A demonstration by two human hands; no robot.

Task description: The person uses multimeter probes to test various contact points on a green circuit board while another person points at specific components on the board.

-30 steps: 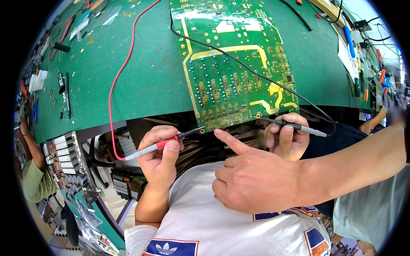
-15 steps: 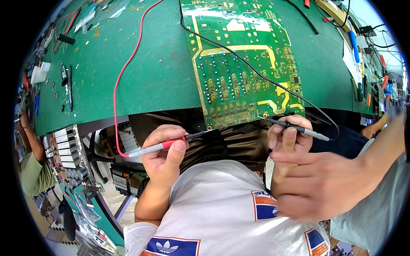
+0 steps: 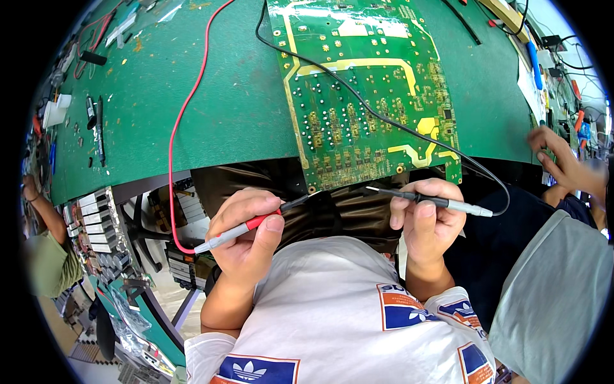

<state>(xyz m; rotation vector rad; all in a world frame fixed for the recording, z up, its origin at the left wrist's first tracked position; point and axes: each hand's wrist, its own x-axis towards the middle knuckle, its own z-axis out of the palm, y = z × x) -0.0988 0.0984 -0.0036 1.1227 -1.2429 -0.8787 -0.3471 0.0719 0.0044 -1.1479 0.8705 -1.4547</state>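
My left hand [image 3: 246, 233] is closed around a red-and-grey test probe [image 3: 220, 238], its tip close to the near left corner of a large green circuit board [image 3: 358, 144]. I cannot tell whether that tip touches the board. Pinched in my right hand [image 3: 428, 221] is a black-and-grey test probe [image 3: 470, 208], pointing left with its tip just off the board's near edge. The board lies on the green tabletop [image 3: 243, 96] and juts past its front edge toward me. A red lead [image 3: 186, 102] runs from one probe; a black lead [image 3: 345, 78] crosses the board.
Two dark pens [image 3: 100, 131] and a white container [image 3: 57, 110] are on the left of the table. Below stands another board with tall components [image 3: 102, 221]. At the right, a co-worker's hand [image 3: 559, 157] is by the table edge, near a blue-handled tool [image 3: 533, 65].
The co-worker's hand has drawn back from beside my right hand to the right table edge. My black probe's tip has shifted left and down, off the board's edge.
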